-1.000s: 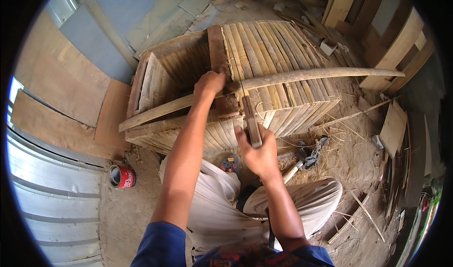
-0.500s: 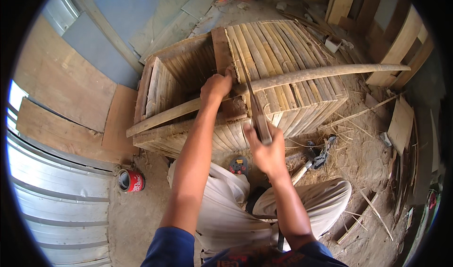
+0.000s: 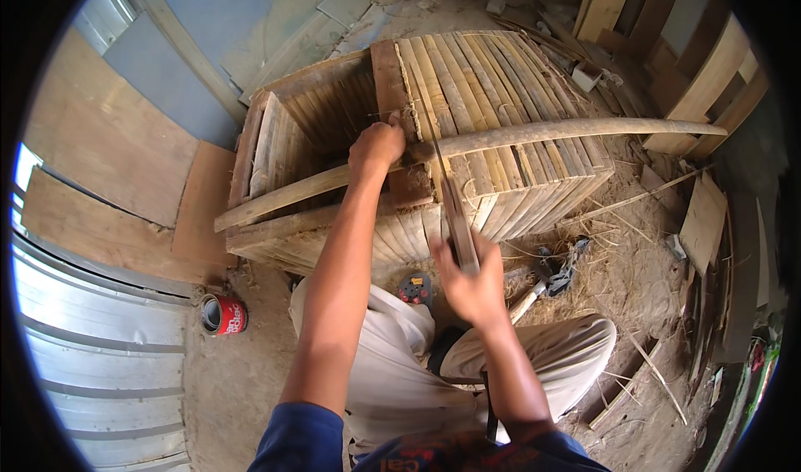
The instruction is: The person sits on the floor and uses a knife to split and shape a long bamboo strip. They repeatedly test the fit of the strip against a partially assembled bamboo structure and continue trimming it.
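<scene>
A long, slightly curved wooden pole lies across a slatted wooden box, running from its near left corner out past its right side. My left hand is closed on the pole beside the brown crossboard and presses it down there. In my right hand is the handle of a handsaw, held nearer to me. Its narrow blade points away and crosses the pole just right of my left hand. How deep the blade sits in the wood cannot be made out.
The box's left part is an open compartment. On the dirt floor stand a red can at left and a hammer-like tool by my knee. A dark round object lies between my legs. Boards and wood scraps lie at right.
The saw has been drawn back a little toward me along its stroke. My left hand keeps its hold on the pole. The whole view has shifted slightly.
</scene>
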The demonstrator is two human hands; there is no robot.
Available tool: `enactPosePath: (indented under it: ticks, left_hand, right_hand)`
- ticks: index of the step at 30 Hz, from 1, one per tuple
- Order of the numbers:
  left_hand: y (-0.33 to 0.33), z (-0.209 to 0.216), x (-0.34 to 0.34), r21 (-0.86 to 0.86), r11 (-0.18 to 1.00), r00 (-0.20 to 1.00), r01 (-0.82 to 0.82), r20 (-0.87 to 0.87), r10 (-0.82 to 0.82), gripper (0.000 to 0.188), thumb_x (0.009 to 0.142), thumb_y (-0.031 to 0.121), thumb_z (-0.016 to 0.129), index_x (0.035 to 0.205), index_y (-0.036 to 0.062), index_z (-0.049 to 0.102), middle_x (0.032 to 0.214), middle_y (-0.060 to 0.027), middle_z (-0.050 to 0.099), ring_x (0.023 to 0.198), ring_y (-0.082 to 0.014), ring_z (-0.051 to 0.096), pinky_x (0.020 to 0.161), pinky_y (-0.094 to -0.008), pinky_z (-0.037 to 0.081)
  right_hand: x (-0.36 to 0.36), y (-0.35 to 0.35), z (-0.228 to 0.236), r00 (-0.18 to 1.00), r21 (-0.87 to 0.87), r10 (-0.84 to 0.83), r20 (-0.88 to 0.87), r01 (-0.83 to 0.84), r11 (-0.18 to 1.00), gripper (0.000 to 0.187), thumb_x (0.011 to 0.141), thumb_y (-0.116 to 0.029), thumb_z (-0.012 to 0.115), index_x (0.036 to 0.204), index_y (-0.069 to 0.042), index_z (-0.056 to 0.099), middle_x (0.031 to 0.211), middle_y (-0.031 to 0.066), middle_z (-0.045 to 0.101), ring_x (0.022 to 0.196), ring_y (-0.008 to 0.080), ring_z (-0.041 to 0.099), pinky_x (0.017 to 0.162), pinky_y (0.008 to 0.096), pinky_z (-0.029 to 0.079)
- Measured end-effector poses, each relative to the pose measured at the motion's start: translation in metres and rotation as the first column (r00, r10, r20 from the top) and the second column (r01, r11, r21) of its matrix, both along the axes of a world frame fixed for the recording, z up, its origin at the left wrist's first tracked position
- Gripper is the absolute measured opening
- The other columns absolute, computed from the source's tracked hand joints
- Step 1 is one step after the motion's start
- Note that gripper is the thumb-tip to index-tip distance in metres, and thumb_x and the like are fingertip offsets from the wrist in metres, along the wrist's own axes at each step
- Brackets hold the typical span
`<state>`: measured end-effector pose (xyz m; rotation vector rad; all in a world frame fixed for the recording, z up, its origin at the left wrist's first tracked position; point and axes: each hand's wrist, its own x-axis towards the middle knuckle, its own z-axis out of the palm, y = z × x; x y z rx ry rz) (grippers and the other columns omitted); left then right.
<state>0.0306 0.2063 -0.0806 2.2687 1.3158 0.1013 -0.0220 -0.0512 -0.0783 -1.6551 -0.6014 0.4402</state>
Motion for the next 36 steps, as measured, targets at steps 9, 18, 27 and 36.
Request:
enactPosePath:
  ticks: [9, 18, 27, 36]
  left_hand:
    - [0.001, -0.005, 0.002, -0.007, 1.0, 1.0, -0.019, 0.02, 0.019, 0.064, 0.103, 0.049, 0.027, 0.127, 0.0021, 0.062, 0.133, -0.0229, 0.058, 0.126, -0.0394, 0.053, 0.106, -0.0461, 0.042]
    - [0.001, -0.003, -0.003, -0.003, 1.0, 0.998, 0.028, 0.058, -0.027, 0.063, 0.103, 0.048, 0.027, 0.129, 0.0018, 0.061, 0.134, -0.023, 0.058, 0.127, -0.0391, 0.053, 0.106, -0.046, 0.042]
    - [-0.008, -0.001, -0.001, -0.007, 0.997, 0.997, -0.072, 0.026, 0.073, 0.061, 0.102, 0.048, 0.027, 0.129, 0.006, 0.062, 0.134, -0.0211, 0.058, 0.126, -0.0388, 0.054, 0.106, -0.0456, 0.043]
    - [-0.004, 0.002, -0.005, -0.001, 1.0, 0.999, 0.025, 0.042, -0.025, 0.061, 0.102, 0.046, 0.028, 0.127, 0.0027, 0.063, 0.132, -0.0231, 0.059, 0.125, -0.0406, 0.054, 0.105, -0.046, 0.043]
  right_hand:
    - [-0.054, -0.078, 0.002, 0.995, -0.009, 0.056, 0.084, -0.056, 0.998, 0.013, 0.087, -0.011, 0.071, 0.08, -0.003, 0.063, 0.057, 0.0027, 0.06, 0.046, 0.012, 0.057, 0.049, 0.027, 0.047]
    - [0.008, 0.005, -0.007, 1.0, 0.0, -0.016, -0.022, 0.016, 1.0, 0.029, 0.092, -0.022, 0.067, 0.073, -0.001, 0.059, 0.057, 0.004, 0.054, 0.054, 0.011, 0.048, 0.051, 0.0333, 0.04]
    - [-0.058, -0.098, 0.011, 0.992, 0.072, 0.069, 0.106, -0.077, 0.994, 0.018, 0.086, -0.006, 0.07, 0.074, -0.002, 0.057, 0.056, 0.0046, 0.06, 0.049, 0.0106, 0.058, 0.048, 0.0271, 0.046]
    - [0.012, 0.017, -0.011, 0.987, 0.143, -0.03, 0.158, 0.008, 0.99, 0.024, 0.091, -0.02, 0.067, 0.078, 0.0, 0.062, 0.062, 0.0087, 0.062, 0.058, 0.0121, 0.055, 0.055, 0.0336, 0.046]
